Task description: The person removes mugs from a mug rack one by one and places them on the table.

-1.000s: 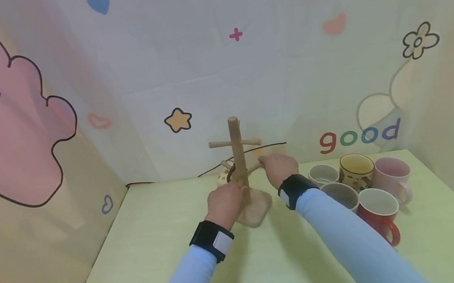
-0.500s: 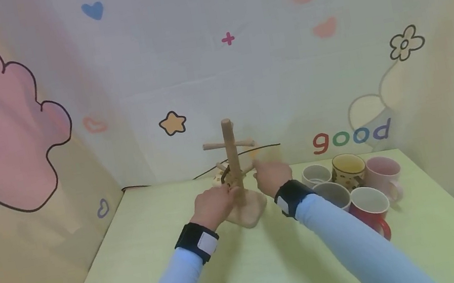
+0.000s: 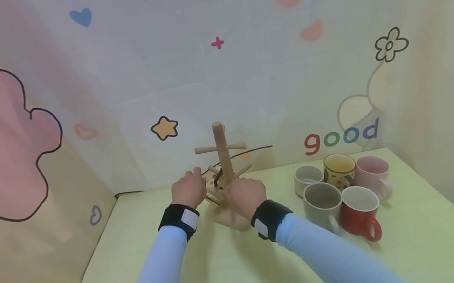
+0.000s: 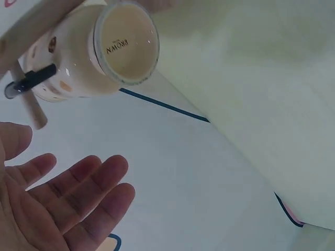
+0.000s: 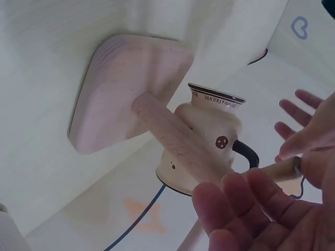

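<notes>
A wooden mug tree [image 3: 224, 159] stands at the back of the table, its square base [image 5: 123, 94] tilted in the right wrist view. From a lower peg hangs a cream mug [image 5: 214, 125] with brown spots and a dark handle [image 5: 247, 153]. My right hand [image 3: 249, 197] is at the front of the post, fingers and thumb curled round a peg [image 5: 285, 169]. To the left of the mug, my left hand [image 3: 190, 190] holds nothing; its fingers are spread and relaxed in the left wrist view, close to the mug's handle side.
Several mugs stand grouped at the right: a white one [image 3: 309, 181], a yellow patterned one [image 3: 340, 173], a pink one [image 3: 371, 175], a grey one [image 3: 321, 208] and a red one [image 3: 355, 217]. Behind the table [image 3: 159, 273] hangs a printed cloth [image 3: 179, 69].
My left hand has let go at the front of the mug tree and moved left beside the mug. My right hand has left the right-hand peg for the front one. The head view has turned right.
</notes>
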Motion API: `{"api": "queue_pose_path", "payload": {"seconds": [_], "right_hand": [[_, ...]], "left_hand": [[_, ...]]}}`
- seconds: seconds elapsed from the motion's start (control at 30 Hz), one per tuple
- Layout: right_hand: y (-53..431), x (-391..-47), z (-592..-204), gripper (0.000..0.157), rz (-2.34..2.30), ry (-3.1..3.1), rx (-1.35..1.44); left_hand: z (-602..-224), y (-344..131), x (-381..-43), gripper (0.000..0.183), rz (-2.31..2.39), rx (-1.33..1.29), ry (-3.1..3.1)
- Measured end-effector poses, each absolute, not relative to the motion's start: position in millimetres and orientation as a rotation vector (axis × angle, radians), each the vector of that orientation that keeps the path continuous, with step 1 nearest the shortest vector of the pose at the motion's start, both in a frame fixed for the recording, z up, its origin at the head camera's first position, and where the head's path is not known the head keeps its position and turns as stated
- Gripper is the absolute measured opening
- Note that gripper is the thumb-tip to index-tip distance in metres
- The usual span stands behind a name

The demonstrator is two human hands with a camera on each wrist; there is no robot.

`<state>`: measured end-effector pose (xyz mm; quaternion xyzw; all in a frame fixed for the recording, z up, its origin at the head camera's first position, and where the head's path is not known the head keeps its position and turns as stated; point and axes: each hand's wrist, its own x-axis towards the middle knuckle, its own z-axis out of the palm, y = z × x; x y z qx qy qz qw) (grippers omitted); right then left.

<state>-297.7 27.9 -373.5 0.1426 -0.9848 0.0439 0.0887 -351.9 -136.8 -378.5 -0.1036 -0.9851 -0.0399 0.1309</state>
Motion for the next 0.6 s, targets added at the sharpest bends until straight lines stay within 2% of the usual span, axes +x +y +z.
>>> {"api": "queue_pose_path", "payload": {"seconds": [0.23,0.6], "right_hand": [[17,-294,-373,0.033,-0.055,-2.925,0.479],[9,-294,-377,0.027,-0.091,-2.892,0.422]], "left_hand": [[-379,-132,-373,0.03,-0.016,-0.358,-2.859],[-376,-124,-382,0.02,0.089,-0.503,-2.812]]}}
